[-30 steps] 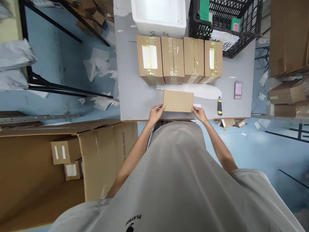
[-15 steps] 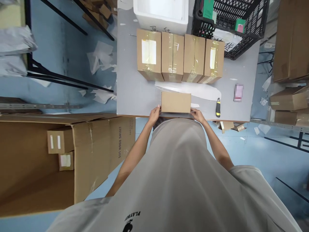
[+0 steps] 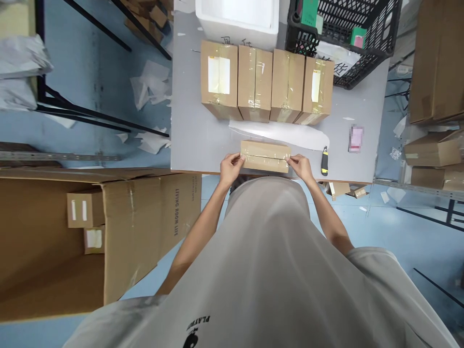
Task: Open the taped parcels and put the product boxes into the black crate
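A small cardboard box (image 3: pixel 265 164) lies at the table's front edge, with a taped seam running lengthwise across the face turned up. My left hand (image 3: pixel 231 169) is closed at its left end, thumb and fingers pinching by the seam. At the opposite end my right hand (image 3: pixel 301 167) pinches in the same way. A yellow and black utility knife (image 3: pixel 325 162) lies on the table to the right of my right hand. Behind the box is a long white sheet (image 3: pixel 279 134), in front of a row of several taped cardboard boxes (image 3: pixel 254 84).
On the grey table (image 3: pixel 188 121) a white tub (image 3: pixel 237 36) and a black plastic crate (image 3: pixel 348 72) stand at the back. A pixelated pink item (image 3: pixel 356 138) lies at the right. A large open carton (image 3: pixel 145 232) with smaller boxes inside stands at the lower left.
The small box has turned so that its taped seam faces up; before, a plain face showed. Both hands have shifted from its lower corners to the ends of the seam.
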Motion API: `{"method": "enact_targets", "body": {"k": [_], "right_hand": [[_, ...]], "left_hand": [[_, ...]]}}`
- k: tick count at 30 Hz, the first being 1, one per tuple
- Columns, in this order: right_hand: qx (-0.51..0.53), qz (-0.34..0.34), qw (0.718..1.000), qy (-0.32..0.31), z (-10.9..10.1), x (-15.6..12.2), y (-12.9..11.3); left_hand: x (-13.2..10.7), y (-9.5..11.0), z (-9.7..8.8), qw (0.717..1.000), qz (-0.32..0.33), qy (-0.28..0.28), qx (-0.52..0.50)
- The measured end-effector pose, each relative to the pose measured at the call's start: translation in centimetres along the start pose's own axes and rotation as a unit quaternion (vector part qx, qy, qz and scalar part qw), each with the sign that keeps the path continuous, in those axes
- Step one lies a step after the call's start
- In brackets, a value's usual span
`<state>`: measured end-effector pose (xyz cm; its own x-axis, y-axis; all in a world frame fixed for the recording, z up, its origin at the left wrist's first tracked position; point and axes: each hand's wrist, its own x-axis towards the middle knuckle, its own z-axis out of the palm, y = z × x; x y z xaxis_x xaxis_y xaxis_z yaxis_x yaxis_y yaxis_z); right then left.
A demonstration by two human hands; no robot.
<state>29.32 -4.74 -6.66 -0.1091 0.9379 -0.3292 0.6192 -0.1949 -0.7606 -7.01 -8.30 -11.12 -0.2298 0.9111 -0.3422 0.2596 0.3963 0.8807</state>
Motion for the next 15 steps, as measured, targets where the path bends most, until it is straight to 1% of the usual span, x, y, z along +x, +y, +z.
{"method": "enact_targets", "body": {"k": [2,4,8,11,13,15], "right_hand": [[0.000,0.014,1.000,-0.011,0.3,0.5,-0.1],[0.006,0.026,1.000,-0.004,0.9,1.2,0.1],[-0.016,0.029,0.999,0.032,1.6,2.7,0.9],[0.035,0.031,0.999,0.021,1.6,2.9,2.3],[0.079,0.048,0.996,0.007,1.7,2.3,3.6],[0.091,0.076,0.993,-0.005,2.0,1.4,4.9]], "left_hand": [[0.5,0.2,0.5,0.999,-0.032,0.007,0.012],[1.1,0.3,1.0,0.998,-0.050,0.018,0.015],[2.3,0.5,1.4,0.999,-0.035,0.026,0.015],[2.7,-0.1,1.2,0.998,-0.051,0.021,-0.016],[2.5,-0.9,1.1,0.995,-0.087,0.024,-0.050],[2.0,-1.8,1.1,0.991,-0.117,0.022,-0.055]]}}
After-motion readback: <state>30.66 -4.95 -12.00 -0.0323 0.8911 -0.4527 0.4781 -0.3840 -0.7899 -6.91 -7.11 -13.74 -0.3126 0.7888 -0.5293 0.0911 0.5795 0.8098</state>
